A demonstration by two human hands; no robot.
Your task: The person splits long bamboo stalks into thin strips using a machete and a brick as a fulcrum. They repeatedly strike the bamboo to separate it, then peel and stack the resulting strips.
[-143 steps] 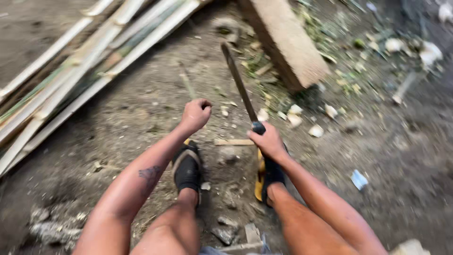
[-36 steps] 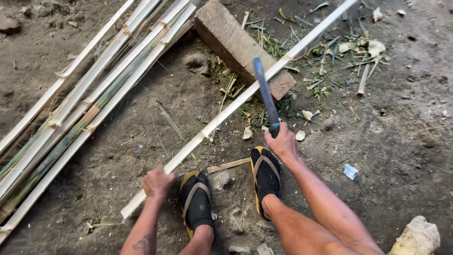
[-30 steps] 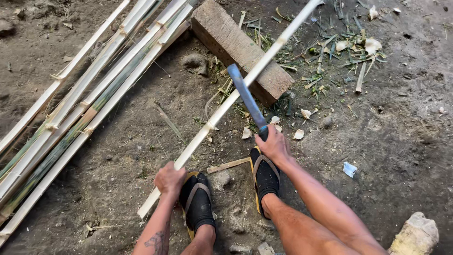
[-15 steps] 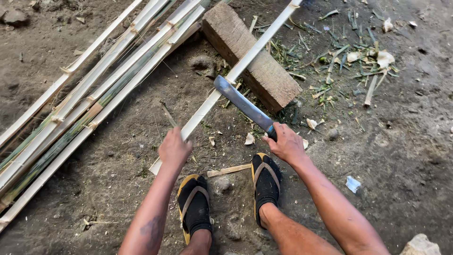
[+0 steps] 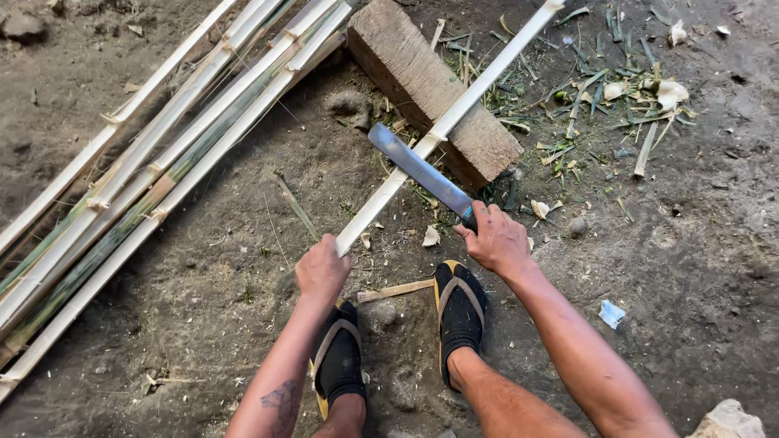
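While the left hand (image 5: 322, 270) is closed around the near end of a pale split bamboo strip (image 5: 451, 121), the strip runs up and away to the right, crossing over the top of a wooden block (image 5: 406, 73) lying on the dirt ground (image 5: 690, 268). Right hand (image 5: 497, 240) is wrapped tight on the handle of a machete (image 5: 422, 173), and the blade is laid across the strip at an angle, just in front of the block, tip pointing up-left. Can't quite tell if the edge is actually biting into the bamboo or just resting on it

Both feet are in black socks with yellow-soled sandals (image 5: 459, 308), planted just below the hands, and a short sliver of wood (image 5: 395, 290) sits between them. Off to the left there's a whole pile of long bamboo strips (image 5: 154, 162) lying parallel, some still green. Behind the block, to the right, the ground is littered with green and pale shavings (image 5: 617, 89). Small blue-white scrap (image 5: 612, 313) near the right forearm, and a pale rock (image 5: 729, 420) in the bottom right corner
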